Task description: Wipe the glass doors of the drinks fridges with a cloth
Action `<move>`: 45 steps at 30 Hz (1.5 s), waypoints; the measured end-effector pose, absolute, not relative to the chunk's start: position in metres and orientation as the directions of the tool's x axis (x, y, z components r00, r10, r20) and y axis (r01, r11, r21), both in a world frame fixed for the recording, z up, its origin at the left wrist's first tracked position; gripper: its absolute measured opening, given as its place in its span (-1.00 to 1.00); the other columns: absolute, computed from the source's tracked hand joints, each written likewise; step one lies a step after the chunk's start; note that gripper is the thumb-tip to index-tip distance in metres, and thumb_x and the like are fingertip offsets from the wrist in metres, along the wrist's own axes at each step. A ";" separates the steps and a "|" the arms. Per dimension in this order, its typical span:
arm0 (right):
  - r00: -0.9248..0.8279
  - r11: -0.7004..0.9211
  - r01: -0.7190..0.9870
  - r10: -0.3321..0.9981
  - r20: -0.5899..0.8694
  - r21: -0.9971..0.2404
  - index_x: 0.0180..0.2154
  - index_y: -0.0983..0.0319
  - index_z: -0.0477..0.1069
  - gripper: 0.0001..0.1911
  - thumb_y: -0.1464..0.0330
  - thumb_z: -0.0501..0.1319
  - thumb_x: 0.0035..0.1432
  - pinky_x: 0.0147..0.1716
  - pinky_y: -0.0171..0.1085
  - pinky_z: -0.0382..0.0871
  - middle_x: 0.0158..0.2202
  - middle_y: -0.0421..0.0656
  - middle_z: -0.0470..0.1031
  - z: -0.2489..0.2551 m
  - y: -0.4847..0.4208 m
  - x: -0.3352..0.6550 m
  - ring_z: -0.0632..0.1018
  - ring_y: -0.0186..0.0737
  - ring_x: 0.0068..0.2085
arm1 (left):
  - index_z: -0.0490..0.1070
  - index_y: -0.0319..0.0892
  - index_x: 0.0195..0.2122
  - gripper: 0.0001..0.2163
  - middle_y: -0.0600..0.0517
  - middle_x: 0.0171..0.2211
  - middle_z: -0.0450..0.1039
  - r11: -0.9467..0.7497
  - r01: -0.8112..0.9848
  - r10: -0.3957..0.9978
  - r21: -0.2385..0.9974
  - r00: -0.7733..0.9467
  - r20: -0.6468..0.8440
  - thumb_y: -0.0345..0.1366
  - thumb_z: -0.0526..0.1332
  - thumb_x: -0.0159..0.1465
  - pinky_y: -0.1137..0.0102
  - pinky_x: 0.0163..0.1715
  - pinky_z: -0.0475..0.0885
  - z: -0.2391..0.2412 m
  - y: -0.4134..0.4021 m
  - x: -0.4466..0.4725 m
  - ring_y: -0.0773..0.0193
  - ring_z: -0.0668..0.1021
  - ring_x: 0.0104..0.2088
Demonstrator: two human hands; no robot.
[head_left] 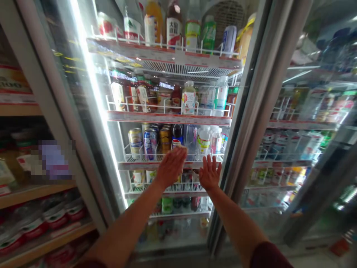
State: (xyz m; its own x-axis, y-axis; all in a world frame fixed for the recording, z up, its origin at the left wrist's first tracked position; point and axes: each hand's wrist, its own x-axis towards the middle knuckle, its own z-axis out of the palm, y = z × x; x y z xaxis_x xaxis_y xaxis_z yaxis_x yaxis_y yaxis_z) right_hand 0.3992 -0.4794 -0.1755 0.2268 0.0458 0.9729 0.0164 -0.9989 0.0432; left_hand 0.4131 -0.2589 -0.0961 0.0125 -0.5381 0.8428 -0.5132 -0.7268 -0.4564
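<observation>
Several cans point(150, 145) and bottles point(203, 143) stand on the fridge shelf point(139, 165) beyond the left hand point(171, 167), flat with fingers straight, and right hand point(210, 173), fingers spread, both seemingly empty; if full, they'd likely be weighty and cold-slick, cans denting easily, best gripped round the middle

Dark maroon sleeve point(270, 256), silver-grey door frame point(259, 93), white light strip point(88, 70), red-and-white shelf edge point(167, 118).
There is a purple-blue can point(150, 144) with whitish markings, a gold-brown can point(165, 140), a white-and-yellow can point(135, 143), a green bottle point(209, 34), an orange bottle point(156, 16) with a white label point(151, 30), and a white-topped teal bottle point(221, 96).
</observation>
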 end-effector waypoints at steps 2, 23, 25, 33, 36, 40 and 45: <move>0.224 -0.999 0.015 0.041 0.974 0.039 0.46 0.19 -0.10 -0.30 0.30 -0.01 0.36 0.39 0.13 -0.18 0.37 0.02 0.26 -0.175 -0.479 0.399 0.14 0.03 0.43 | -0.17 -0.20 0.48 -0.31 -0.15 0.43 0.00 -0.817 -0.490 -0.357 -0.305 0.014 0.934 -0.36 0.11 0.37 0.02 0.45 0.00 -0.065 -0.255 0.419 0.03 -0.06 0.47; 0.204 -0.999 0.001 0.053 0.978 0.054 0.45 0.22 -0.05 -0.33 0.29 -0.01 0.37 0.38 0.10 -0.19 0.35 0.04 0.29 -0.172 -0.479 0.397 0.16 0.02 0.42 | -0.10 -0.31 0.46 -0.34 -0.21 0.40 0.10 -0.788 -0.503 -0.434 -0.354 0.047 0.900 -0.41 0.10 0.36 0.09 0.44 0.04 -0.155 -0.238 0.408 0.01 -0.01 0.46; 0.199 -0.999 0.009 0.054 0.979 0.054 0.44 0.23 -0.02 -0.33 0.30 0.00 0.37 0.38 0.10 -0.19 0.35 0.04 0.29 -0.172 -0.479 0.397 0.15 0.02 0.43 | 0.00 -0.25 0.44 -0.38 -0.15 0.35 0.22 -0.732 -0.516 -0.549 -0.445 0.060 0.834 -0.41 0.10 0.36 0.14 0.44 0.03 -0.172 -0.234 0.406 0.07 0.06 0.45; 0.165 -0.997 0.029 0.079 0.983 0.075 0.46 0.24 -0.15 -0.30 0.30 0.00 0.39 0.39 0.09 -0.20 0.34 0.04 0.31 -0.169 -0.479 0.394 0.13 -0.01 0.44 | -0.12 -0.44 0.44 -0.34 -0.39 0.43 -0.06 -0.901 -0.407 -0.179 -0.149 0.037 0.983 -0.30 0.05 0.37 -0.13 0.37 0.12 -0.094 -0.187 0.435 -0.18 -0.03 0.45; 0.150 -0.996 0.025 0.085 0.985 0.082 0.47 0.25 -0.19 -0.29 0.30 -0.01 0.40 0.40 0.08 -0.22 0.33 0.04 0.33 -0.167 -0.478 0.393 0.11 -0.02 0.44 | -0.08 -0.42 0.43 -0.36 -0.40 0.39 0.04 -0.902 -0.396 -0.219 -0.171 0.079 0.973 -0.33 0.08 0.37 -0.11 0.36 0.15 -0.134 -0.196 0.423 -0.17 0.00 0.45; 0.159 -0.996 0.020 0.087 0.983 0.085 0.47 0.25 -0.18 -0.31 0.30 -0.03 0.41 0.40 0.07 -0.22 0.33 0.04 0.31 -0.167 -0.478 0.393 0.11 -0.01 0.45 | 0.10 -0.30 0.39 -0.42 -0.29 0.26 0.34 -0.850 -0.411 -0.384 -0.329 0.056 0.922 -0.35 0.14 0.34 0.04 0.33 0.27 -0.182 -0.195 0.414 -0.07 0.18 0.40; 0.161 -0.997 0.021 0.074 0.984 0.071 0.46 0.24 -0.15 -0.30 0.29 -0.02 0.40 0.40 0.09 -0.22 0.34 0.03 0.31 -0.170 -0.479 0.395 0.12 -0.01 0.44 | -0.03 -0.38 0.42 -0.37 -0.41 0.37 0.10 -0.903 -0.381 -0.240 -0.198 0.064 0.969 -0.33 0.09 0.36 -0.22 0.31 0.19 -0.114 -0.151 0.439 -0.23 0.08 0.42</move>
